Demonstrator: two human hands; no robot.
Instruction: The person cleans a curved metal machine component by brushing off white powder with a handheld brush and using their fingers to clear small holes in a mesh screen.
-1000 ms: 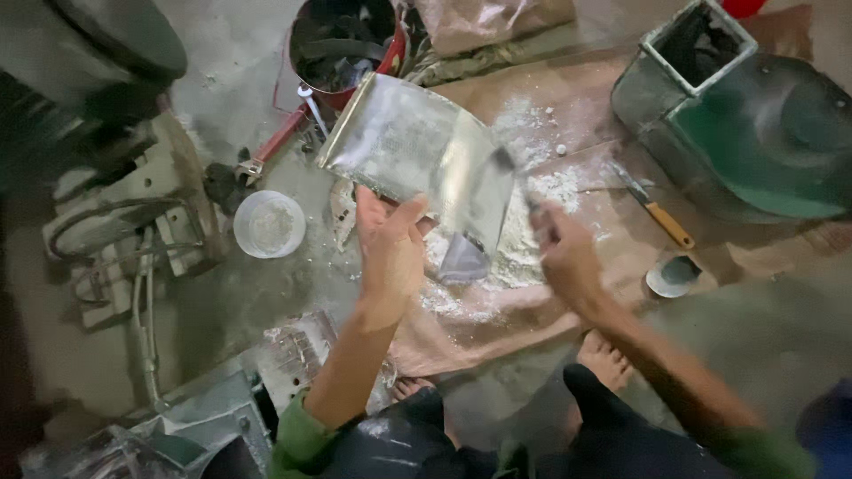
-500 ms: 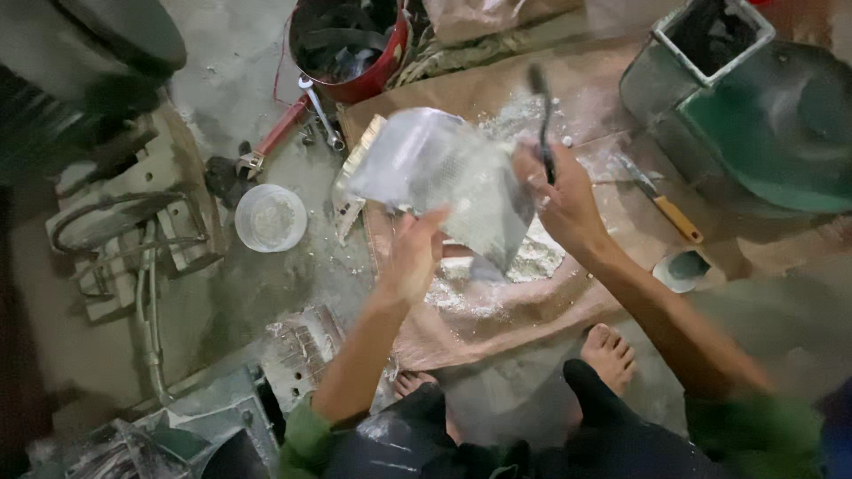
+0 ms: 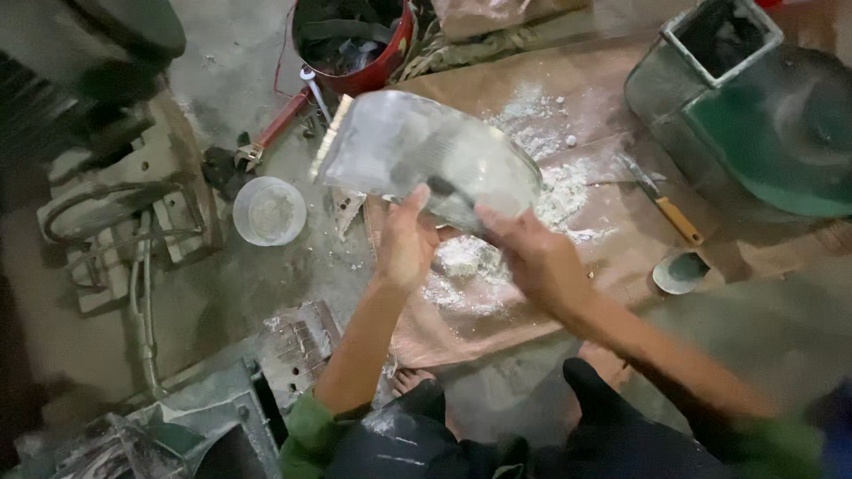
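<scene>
L hand [image 3: 406, 241] fingers together, flat against the near underside of a curved grey metal piece [image 3: 426, 155], thumb up on its lower edge, so it's clamped on the piece. R hand [image 3: 532, 257] fingers curled shut round a thin dark tool [image 3: 448, 191]; the tool tip lies against the metal face, just beside the L thumb. Blur there, so exact contact is hard to tell. Metal piece is held up off the floor, over a brown sack sheet [image 3: 532, 98]; its long axis runs upper-left to lower-right, with the straight pale edge at the left end and the rounded end toward the right, concave-looking face twd the camera. White powder [image 3: 497, 257] lies on the sheet below and to the right of it. Further out: round clear plastic tub [image 3: 269, 211] on the concrete left of the hands, apart from them; red bucket [image 3: 355, 44] w/ dark scraps at top; red-handled tool [image 3: 280, 129] beside it. Right side: knife w/ orange handle [image 3: 670, 213] on the sheet, small round lid [image 3: 679, 272] near it, green machine housing [image 3: 754, 115] w/ a square hopper opening. No labels or signs readable anywhere.
</scene>
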